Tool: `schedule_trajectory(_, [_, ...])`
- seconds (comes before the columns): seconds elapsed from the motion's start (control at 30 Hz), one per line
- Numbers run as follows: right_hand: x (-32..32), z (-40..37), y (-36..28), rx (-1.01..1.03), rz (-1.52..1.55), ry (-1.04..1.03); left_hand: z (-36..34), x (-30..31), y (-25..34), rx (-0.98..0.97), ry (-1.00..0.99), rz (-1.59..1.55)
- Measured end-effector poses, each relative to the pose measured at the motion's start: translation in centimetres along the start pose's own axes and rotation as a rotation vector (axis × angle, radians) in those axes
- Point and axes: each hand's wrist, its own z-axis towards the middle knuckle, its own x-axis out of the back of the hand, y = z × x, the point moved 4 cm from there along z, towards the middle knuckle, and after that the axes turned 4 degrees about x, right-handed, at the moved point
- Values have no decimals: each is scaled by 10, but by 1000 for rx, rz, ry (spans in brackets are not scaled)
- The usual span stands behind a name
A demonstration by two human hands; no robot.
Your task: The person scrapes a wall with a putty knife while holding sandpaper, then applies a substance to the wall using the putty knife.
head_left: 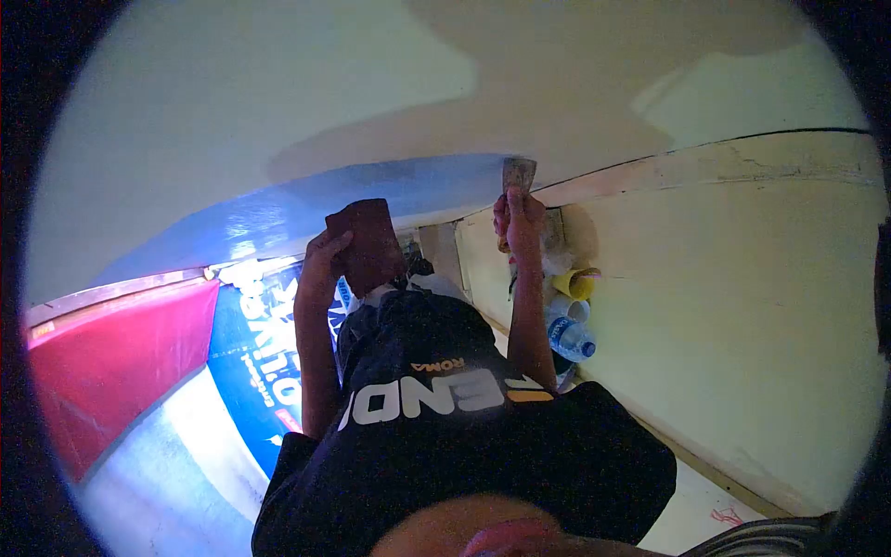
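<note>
My left hand (325,258) is closed on a flat, dark reddish-brown piece (369,246), its thumb across the near face. What the piece is made of is too dark to tell. My right hand (522,218) grips a small scraper-like tool (519,174) with a flat, worn blade pointing up. The blade lies close to the pale wall surface (371,84), at the right end of a glossy blue band (278,209); whether it touches is unclear.
On the right, by the cream wall (724,278), are a yellow cup (575,283), a white cup (570,309) and a plastic bottle (569,340). A red panel (130,362) and a blue printed banner (251,353) hang at the left.
</note>
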Motion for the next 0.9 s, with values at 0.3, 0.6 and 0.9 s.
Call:
schedule_trajectory(0.3, [-3, 1, -2, 37, -41, -21, 1, 2, 0, -35, -26, 13])
schedule_trajectory(0.6, [-10, -6, 2, -55, -77, -29, -6, 14, -17, -22, 67, -16])
schedule_trajectory(0.9, [-15, -3, 4, -92, -32, -32, -8, 30, -24, -48, 88, -56])
